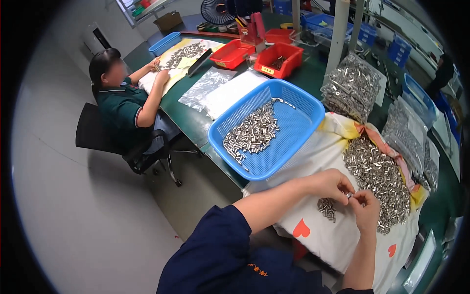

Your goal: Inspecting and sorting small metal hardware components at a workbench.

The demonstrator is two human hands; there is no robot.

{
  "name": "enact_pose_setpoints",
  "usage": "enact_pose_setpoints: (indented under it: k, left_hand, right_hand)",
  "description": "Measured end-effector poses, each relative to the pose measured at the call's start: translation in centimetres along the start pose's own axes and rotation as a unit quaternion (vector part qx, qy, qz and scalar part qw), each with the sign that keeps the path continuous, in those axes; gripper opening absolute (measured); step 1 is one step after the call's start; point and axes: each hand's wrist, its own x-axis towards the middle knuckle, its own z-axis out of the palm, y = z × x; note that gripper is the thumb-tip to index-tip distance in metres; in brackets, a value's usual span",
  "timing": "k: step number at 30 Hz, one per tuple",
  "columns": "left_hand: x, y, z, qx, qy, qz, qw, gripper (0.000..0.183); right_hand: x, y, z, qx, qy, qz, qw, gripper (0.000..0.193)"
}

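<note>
My left hand (334,185) and my right hand (367,205) meet over the white cloth (289,198), fingertips pinched close together. Between them shows a small shiny metal cylinder (348,195), partly hidden by the fingers. Just below my left hand lies a small heap of metal cylinders (326,209). Beyond my right hand spreads a much larger pile of similar cylinders (379,179) on the same cloth. To the left of the cloth, a blue perforated basket (291,134) holds many more cylinders, mostly along its left side, with a short row near its far edge.
Clear bags of metal parts (352,85) stand behind the large pile, with more bags (406,130) to the right. Red bins (279,61) sit past the basket. At the far left a seated co-worker (122,105) handles small parts. A post (338,41) rises from the green table.
</note>
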Motion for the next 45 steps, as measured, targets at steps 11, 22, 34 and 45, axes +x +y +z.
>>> enact_pose_setpoints:
  k: [11,22,34,45]
  left_hand:
    - [-0.8,1.1,-0.9,0.091,-0.086,0.013,0.992,0.034]
    - [-0.5,0.3,-0.8,0.176,-0.091,0.050,0.979,0.033]
    - [0.7,-0.7,-0.3,-0.162,0.057,-0.063,0.983,0.036]
    - [0.7,-1.1,-0.6,-0.180,0.052,-0.038,0.981,0.040]
  right_hand:
    - [1.4,1.8,-0.2,-0.378,0.061,-0.140,0.913,0.009]
    - [1.5,1.3,1.3,-0.440,0.061,-0.195,0.874,0.009]
    - [0.7,-1.0,0.4,-0.029,0.057,-0.035,0.997,0.009]
    - [0.4,-0.6,1.4,-0.039,0.049,-0.101,0.993,0.008]
